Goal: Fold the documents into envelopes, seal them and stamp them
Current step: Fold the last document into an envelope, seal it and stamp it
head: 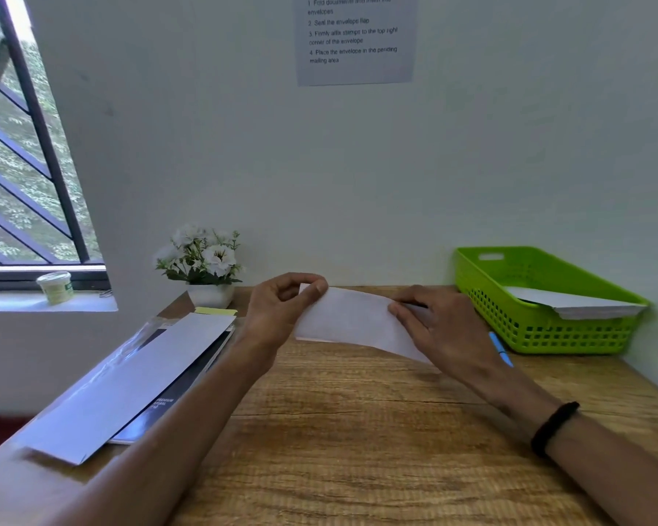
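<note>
A white folded paper or envelope (352,317) is held just above the wooden table (358,430), between both hands. My left hand (282,309) pinches its upper left corner between thumb and forefinger. My right hand (439,328) grips its right end, fingers over the top. A long white envelope (130,385) lies on a dark folder (168,404) at the left of the table. More white paper (578,303) lies in the green basket (540,336) at the right.
A blue pen (500,347) lies beside the basket, partly behind my right wrist. A white pot of flowers (204,267) stands at the back left by the wall. A small tub (56,286) sits on the window sill. An instruction sheet (354,39) hangs on the wall.
</note>
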Action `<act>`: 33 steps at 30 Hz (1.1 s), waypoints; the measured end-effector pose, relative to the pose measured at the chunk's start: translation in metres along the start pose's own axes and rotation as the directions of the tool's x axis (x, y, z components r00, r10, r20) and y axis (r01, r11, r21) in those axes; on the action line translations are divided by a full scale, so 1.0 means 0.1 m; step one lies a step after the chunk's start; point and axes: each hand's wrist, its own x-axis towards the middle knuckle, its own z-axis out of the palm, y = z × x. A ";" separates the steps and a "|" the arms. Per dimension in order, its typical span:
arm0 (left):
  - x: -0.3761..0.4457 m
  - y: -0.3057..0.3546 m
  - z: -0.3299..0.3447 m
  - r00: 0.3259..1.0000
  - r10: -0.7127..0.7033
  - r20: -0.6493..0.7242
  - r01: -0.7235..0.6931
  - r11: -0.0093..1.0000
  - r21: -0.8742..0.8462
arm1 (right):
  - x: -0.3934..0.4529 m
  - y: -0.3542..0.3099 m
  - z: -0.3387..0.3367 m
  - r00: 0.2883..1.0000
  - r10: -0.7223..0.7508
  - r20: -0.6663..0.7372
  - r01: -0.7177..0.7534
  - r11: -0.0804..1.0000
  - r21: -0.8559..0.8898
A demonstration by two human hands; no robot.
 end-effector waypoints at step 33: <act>-0.06 -0.32 0.00 0.922 0.180 0.344 -0.385 0.527 0.758 | -0.17 0.00 0.19 0.752 0.276 0.599 -0.154 0.957 -0.247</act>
